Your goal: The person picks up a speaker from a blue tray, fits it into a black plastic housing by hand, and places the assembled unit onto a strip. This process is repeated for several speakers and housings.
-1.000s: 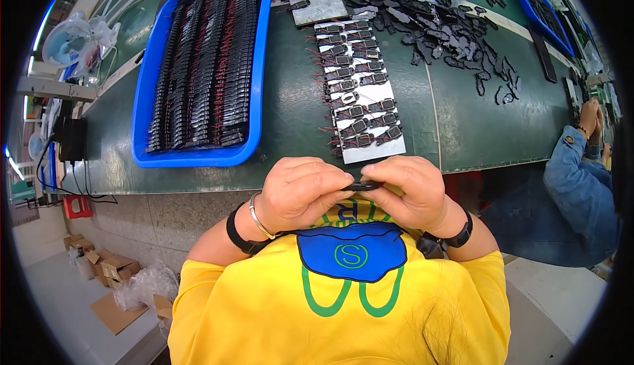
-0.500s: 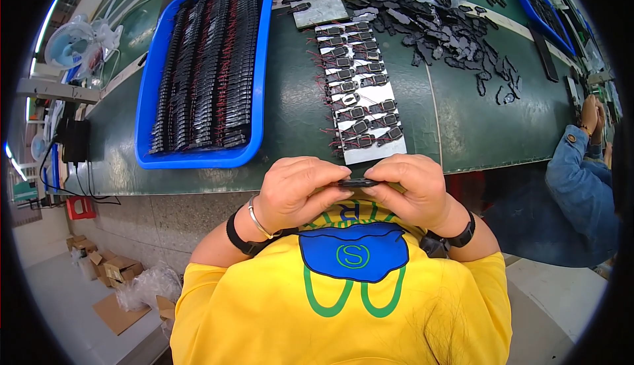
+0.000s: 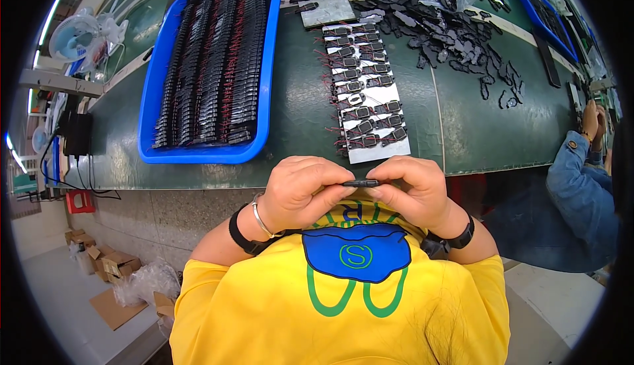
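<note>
Between my two hands, just in front of the table edge, is a small flat black plastic part [image 3: 361, 183], seen edge-on. My left hand [image 3: 302, 190] pinches its left end between thumb and fingers. The right end is gripped the same way by my right hand [image 3: 415, 185]. Just beyond my hands lies a white board [image 3: 384, 94] bearing two columns of small black speaker-like units [image 3: 364, 127] with thin red wires. Left of it stands a blue tray [image 3: 198, 156] packed with rows of similar black parts and red wires.
Loose black cut-out pieces [image 3: 456, 41] are heaped at the far right of the green table [image 3: 297, 94]. A grey plate [image 3: 330, 10] holds more units behind the board. At the right, a co-worker's denim sleeve [image 3: 573, 167] reaches the table. A fan [image 3: 78, 38] stands far left.
The black part has tilted slightly between my fingertips, and both hands still pinch it. The view has shifted a little; the board and tray otherwise look the same.
</note>
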Demonstrator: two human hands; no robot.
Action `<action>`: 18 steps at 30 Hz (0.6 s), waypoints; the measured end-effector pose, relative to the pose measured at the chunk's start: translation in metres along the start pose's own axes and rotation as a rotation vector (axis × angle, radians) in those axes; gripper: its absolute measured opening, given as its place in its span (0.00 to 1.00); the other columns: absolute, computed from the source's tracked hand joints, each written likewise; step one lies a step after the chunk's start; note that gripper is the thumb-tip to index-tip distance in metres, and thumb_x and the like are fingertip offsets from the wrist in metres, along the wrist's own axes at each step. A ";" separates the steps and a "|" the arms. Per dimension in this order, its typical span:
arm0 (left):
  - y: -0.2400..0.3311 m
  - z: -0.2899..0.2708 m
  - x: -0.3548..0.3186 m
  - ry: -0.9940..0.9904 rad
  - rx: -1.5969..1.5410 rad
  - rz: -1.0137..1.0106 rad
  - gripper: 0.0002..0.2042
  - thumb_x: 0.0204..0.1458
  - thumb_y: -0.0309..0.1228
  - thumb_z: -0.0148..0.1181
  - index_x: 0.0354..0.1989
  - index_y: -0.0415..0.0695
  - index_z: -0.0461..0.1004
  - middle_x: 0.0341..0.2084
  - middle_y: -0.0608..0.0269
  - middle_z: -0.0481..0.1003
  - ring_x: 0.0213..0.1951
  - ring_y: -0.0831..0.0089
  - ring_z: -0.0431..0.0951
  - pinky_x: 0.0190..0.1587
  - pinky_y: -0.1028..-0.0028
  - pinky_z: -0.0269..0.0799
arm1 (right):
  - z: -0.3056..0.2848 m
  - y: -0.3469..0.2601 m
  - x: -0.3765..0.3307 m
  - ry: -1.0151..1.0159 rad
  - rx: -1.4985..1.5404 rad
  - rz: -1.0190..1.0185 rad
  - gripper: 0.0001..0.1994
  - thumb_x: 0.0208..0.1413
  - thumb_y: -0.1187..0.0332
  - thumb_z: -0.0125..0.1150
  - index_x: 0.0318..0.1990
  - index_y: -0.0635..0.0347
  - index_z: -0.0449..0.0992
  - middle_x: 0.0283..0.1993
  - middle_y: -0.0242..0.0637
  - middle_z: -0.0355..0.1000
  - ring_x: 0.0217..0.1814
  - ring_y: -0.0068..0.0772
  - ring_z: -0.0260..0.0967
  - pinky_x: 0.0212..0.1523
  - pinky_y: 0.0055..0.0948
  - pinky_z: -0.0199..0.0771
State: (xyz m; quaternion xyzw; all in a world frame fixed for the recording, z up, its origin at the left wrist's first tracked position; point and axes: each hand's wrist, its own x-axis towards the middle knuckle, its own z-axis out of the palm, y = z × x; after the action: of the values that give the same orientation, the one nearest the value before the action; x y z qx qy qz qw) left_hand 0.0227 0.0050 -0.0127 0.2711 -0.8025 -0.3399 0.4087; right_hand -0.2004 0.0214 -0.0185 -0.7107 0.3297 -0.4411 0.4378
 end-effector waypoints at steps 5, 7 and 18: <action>0.011 -0.001 0.003 -0.012 -0.098 -0.185 0.10 0.44 0.26 0.69 0.34 0.38 0.77 0.25 0.59 0.78 0.26 0.67 0.79 0.28 0.75 0.72 | 0.002 -0.002 -0.005 0.054 0.097 0.112 0.08 0.46 0.77 0.67 0.34 0.65 0.75 0.27 0.40 0.75 0.24 0.35 0.73 0.25 0.25 0.70; 0.013 -0.006 0.004 0.035 -0.112 -0.196 0.11 0.43 0.26 0.69 0.35 0.38 0.77 0.27 0.59 0.78 0.28 0.67 0.78 0.29 0.75 0.72 | -0.001 -0.006 0.000 0.024 -0.100 -0.052 0.08 0.44 0.77 0.67 0.33 0.65 0.75 0.26 0.40 0.74 0.23 0.35 0.73 0.24 0.26 0.69; 0.031 -0.025 0.008 -0.136 0.320 0.111 0.13 0.35 0.22 0.70 0.33 0.39 0.78 0.26 0.61 0.76 0.27 0.64 0.76 0.29 0.70 0.71 | 0.011 -0.017 0.014 -0.044 -0.287 -0.340 0.09 0.39 0.76 0.69 0.28 0.62 0.74 0.22 0.39 0.72 0.20 0.39 0.70 0.21 0.30 0.68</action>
State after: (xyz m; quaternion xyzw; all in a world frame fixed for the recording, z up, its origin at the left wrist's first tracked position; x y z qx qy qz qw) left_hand 0.0340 0.0104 0.0259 0.2643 -0.8858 -0.2025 0.3232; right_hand -0.1835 0.0199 -0.0011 -0.8205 0.2547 -0.4415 0.2588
